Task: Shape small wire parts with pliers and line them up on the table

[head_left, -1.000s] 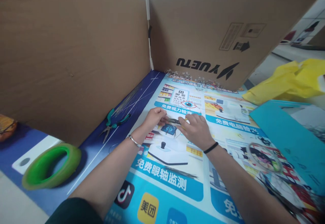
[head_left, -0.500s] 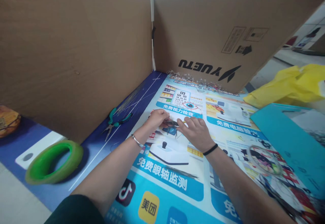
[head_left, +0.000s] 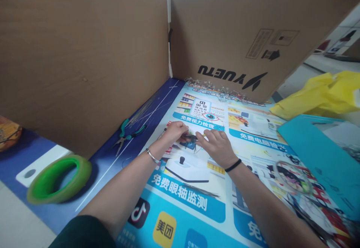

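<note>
My left hand (head_left: 176,131), with a silver bangle at the wrist, is closed in a pinch over the printed poster (head_left: 185,171). What its fingertips hold is too small to make out. Facing it, my right hand (head_left: 216,145) has its fingers curled round a small dark tool (head_left: 192,137) with a bit of yellow showing by the thumb. The tool's dark end reaches to the left fingertips; its kind is unclear. Below the hands lies a bundle of thin dark wires (head_left: 201,190). Teal-handled pliers (head_left: 128,135) rest to the left, jaws apart.
Cardboard walls (head_left: 84,53) stand at the left and back. A green-cored tape roll (head_left: 80,173) lies front left on a white object (head_left: 25,177). At right are a yellow bag (head_left: 317,94), a blue box (head_left: 309,139), a clear ring (head_left: 311,186) and thin wire pieces.
Both hands stay in nearly the same place, still closed and facing each other. The view has shifted very slightly.
</note>
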A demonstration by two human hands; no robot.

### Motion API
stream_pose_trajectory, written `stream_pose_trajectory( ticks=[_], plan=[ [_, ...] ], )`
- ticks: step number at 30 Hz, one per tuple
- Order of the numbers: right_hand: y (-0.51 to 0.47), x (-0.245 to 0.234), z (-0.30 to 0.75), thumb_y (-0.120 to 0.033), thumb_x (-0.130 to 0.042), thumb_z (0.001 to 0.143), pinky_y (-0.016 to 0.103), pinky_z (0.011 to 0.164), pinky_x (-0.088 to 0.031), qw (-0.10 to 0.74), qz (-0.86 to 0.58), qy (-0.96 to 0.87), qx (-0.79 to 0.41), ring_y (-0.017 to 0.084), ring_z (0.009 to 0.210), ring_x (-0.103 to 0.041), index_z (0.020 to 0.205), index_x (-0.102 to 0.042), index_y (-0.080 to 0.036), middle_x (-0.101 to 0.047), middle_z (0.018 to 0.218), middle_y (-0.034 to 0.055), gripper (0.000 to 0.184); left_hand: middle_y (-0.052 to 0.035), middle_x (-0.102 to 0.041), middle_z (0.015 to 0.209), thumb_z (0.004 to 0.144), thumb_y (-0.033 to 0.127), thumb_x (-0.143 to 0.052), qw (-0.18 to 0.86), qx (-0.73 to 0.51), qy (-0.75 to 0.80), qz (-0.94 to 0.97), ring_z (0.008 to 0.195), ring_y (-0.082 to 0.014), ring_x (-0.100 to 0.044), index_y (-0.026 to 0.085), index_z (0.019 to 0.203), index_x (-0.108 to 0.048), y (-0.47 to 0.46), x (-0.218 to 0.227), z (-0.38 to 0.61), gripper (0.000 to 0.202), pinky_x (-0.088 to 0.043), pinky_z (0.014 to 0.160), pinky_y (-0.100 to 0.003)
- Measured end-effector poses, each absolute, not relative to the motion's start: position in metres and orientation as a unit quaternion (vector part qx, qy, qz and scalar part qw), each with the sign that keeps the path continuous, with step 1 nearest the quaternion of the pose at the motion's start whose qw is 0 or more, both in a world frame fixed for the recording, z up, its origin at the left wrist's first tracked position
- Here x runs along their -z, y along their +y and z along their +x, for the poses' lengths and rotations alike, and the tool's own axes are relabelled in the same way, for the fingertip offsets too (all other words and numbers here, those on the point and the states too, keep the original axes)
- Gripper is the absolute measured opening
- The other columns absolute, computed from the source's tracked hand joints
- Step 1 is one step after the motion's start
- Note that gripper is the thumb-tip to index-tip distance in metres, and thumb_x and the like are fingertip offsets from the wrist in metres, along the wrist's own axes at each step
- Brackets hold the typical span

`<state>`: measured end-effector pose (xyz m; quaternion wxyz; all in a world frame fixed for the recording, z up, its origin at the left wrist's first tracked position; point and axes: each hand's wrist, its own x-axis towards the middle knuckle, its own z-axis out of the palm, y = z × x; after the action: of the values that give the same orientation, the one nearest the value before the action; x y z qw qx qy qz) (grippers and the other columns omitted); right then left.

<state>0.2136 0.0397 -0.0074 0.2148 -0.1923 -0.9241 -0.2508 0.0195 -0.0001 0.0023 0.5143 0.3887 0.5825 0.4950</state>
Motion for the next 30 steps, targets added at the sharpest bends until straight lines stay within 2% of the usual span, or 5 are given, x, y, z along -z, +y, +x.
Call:
stream_pose_trajectory(
  ticks=[11, 18, 30],
  plan=[
    [0.0395, 0.0066, 0.2135, -0.032, -0.043, 0.091, 0.035, 0.076, -0.026, 0.219, -0.186, -0.922, 0.260, 0.020, 0.090, -0.045, 0.115, -0.054, -0.025, -0.058, 0.101, 0.0070, 0.027, -0.0010, -0.058, 0.064, 0.075, 0.031, -0.056, 0.508, -0.482, 0.590, 0.402, 0.050, -0.0146, -0.063, 0.015, 0.070, -0.049, 0.0012, 0.0013, 0.0181, 0.017, -0.043, 0.039, -0.020],
    [0.0404, 0.0063, 0.2113, -0.031, -0.051, 0.087, 0.034, 0.074, -0.026, 0.259, -0.167, -0.911, 0.275, 0.019, 0.086, -0.045, 0.110, -0.056, -0.022, -0.059, 0.096, 0.0064, 0.025, 0.0008, -0.056, 0.062, 0.076, 0.028, -0.055, 0.510, -0.468, 0.597, 0.406, 0.047, -0.0119, -0.061, 0.015, 0.071, -0.047, 0.0000, -0.0020, 0.0183, 0.016, -0.042, 0.039, -0.018],
    [0.0412, 0.0077, 0.2127, -0.026, -0.052, 0.086, 0.034, 0.075, -0.026, 0.245, -0.164, -0.907, 0.302, 0.019, 0.087, -0.045, 0.112, -0.055, -0.022, -0.059, 0.098, 0.0059, 0.026, 0.0027, -0.055, 0.058, 0.077, 0.026, -0.054, 0.515, -0.460, 0.605, 0.397, 0.043, -0.0101, -0.059, 0.016, 0.070, -0.046, 0.0015, -0.0033, 0.0188, 0.015, -0.041, 0.038, -0.018]
  ],
)
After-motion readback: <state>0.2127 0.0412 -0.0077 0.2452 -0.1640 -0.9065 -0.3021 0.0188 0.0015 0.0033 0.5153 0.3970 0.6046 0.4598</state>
